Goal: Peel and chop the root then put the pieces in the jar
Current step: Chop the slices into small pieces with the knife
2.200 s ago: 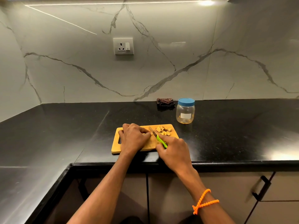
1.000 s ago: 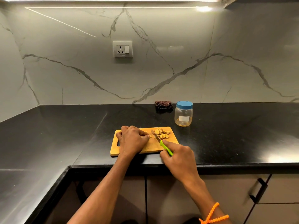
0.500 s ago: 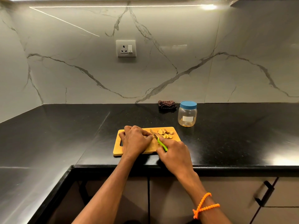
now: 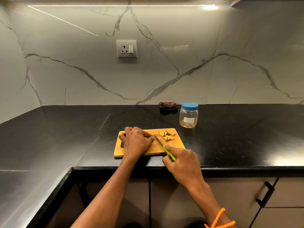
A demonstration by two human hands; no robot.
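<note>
A wooden cutting board lies near the counter's front edge. My left hand rests curled on it, holding the root, which is almost fully hidden under the fingers. My right hand grips a knife with a green handle, forefinger along its top; the blade tip meets the board right beside my left fingertips. Several yellow cut pieces lie at the board's far right corner. A clear jar with a blue lid on stands behind the board to the right.
A folded dark cloth lies against the marble wall left of the jar. The black counter wraps round to the left. Cabinet doors with a black handle sit below the front edge.
The knife has kept working up and down beside my left fingers, and the blade now points down at the board. My left hand stays on the root. The camera shifted slightly.
</note>
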